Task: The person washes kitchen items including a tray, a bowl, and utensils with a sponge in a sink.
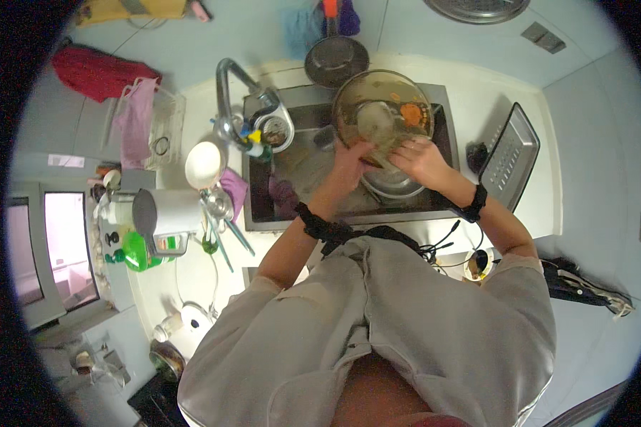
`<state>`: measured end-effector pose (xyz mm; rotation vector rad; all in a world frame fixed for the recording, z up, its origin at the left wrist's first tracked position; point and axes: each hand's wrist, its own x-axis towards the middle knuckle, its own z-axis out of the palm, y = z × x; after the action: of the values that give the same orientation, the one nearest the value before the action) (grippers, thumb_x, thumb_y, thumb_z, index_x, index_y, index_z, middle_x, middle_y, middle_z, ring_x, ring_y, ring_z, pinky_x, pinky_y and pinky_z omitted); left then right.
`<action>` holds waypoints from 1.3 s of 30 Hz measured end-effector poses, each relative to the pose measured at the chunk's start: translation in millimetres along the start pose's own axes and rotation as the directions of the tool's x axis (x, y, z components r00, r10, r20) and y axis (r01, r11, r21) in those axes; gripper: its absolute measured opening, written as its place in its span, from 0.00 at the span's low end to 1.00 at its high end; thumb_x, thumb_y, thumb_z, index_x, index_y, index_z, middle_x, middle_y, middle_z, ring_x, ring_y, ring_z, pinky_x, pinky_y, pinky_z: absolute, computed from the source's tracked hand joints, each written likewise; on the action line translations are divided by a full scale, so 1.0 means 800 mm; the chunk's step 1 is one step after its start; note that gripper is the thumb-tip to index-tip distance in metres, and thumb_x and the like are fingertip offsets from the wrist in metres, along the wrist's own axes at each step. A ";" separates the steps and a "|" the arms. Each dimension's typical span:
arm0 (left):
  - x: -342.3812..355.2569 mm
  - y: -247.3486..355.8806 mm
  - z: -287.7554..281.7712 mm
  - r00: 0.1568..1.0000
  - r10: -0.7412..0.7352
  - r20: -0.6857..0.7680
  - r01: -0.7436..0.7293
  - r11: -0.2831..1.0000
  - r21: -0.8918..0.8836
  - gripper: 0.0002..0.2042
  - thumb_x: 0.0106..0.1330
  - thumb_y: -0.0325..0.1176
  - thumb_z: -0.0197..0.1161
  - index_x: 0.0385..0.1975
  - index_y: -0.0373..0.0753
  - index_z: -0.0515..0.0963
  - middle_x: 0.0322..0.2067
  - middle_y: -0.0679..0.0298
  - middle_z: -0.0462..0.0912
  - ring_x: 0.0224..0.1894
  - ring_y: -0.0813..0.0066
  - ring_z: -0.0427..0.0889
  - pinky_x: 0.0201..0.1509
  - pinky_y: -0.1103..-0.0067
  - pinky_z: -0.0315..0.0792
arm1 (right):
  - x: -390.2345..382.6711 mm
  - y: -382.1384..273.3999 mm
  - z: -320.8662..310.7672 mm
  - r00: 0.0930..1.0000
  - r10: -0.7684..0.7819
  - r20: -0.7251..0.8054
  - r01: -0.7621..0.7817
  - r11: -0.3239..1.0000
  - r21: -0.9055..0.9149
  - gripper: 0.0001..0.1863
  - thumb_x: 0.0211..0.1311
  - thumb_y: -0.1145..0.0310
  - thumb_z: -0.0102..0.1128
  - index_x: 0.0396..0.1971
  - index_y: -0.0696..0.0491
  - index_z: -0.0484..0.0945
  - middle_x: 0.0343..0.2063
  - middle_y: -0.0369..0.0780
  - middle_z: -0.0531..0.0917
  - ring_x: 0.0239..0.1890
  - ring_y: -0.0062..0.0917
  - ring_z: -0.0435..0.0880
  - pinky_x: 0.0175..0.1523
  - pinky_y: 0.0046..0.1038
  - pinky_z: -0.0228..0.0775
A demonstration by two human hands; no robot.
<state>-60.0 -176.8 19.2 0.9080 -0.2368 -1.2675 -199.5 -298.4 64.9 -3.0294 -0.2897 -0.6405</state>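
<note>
Over the steel sink (445, 153) I hold a round glass lid (383, 108) tilted up on its edge. My left hand (350, 162) grips its lower left rim. My right hand (421, 161) grips its lower right rim, the fingers against the glass. An orange smear or scrap (411, 114) shows on the lid's right side. Below the lid a metal bowl (395, 186) sits in the sink, partly hidden by my hands. Both wrists wear black bands.
A curved tap (228, 89) stands left of the sink, a dark pan (336, 60) behind it. A metal tray (509, 156) leans at the right. White bowl (205, 164), white kettle (165, 212), green bottle (137, 252) and utensils crowd the left counter.
</note>
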 end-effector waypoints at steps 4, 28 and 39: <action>-0.034 -0.016 -0.044 0.977 0.208 0.045 -0.199 0.967 -0.157 0.36 0.49 0.22 0.47 0.58 0.51 0.39 0.51 0.51 0.56 0.45 0.59 0.69 0.43 0.67 0.71 | 0.020 -0.032 0.005 0.985 -0.108 0.137 0.116 0.992 -0.048 0.11 0.36 0.69 0.51 0.27 0.50 0.72 0.28 0.36 0.75 0.35 0.25 0.73 0.42 0.27 0.62; -0.131 0.041 -0.023 0.892 0.438 -0.108 -0.436 0.899 0.044 0.36 0.44 0.22 0.43 0.57 0.54 0.43 0.49 0.54 0.61 0.47 0.54 0.67 0.40 0.62 0.71 | 0.079 -0.042 -0.050 0.994 -0.110 -0.017 0.101 0.958 -0.267 0.20 0.49 0.51 0.48 0.24 0.54 0.76 0.28 0.40 0.77 0.43 0.27 0.70 0.57 0.39 0.48; -0.115 0.021 -0.032 0.881 0.441 -0.172 -0.439 0.897 0.048 0.29 0.44 0.24 0.43 0.52 0.43 0.53 0.45 0.55 0.65 0.42 0.60 0.70 0.43 0.66 0.70 | 0.054 -0.110 -0.070 0.957 0.081 0.277 -0.094 0.995 0.032 0.17 0.53 0.56 0.44 0.36 0.51 0.75 0.41 0.43 0.73 0.52 0.32 0.62 0.60 0.38 0.41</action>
<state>-62.0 -83.1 43.4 0.9060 -0.2874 -0.7577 -199.8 -208.6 133.0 -3.0625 -0.1718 -0.2006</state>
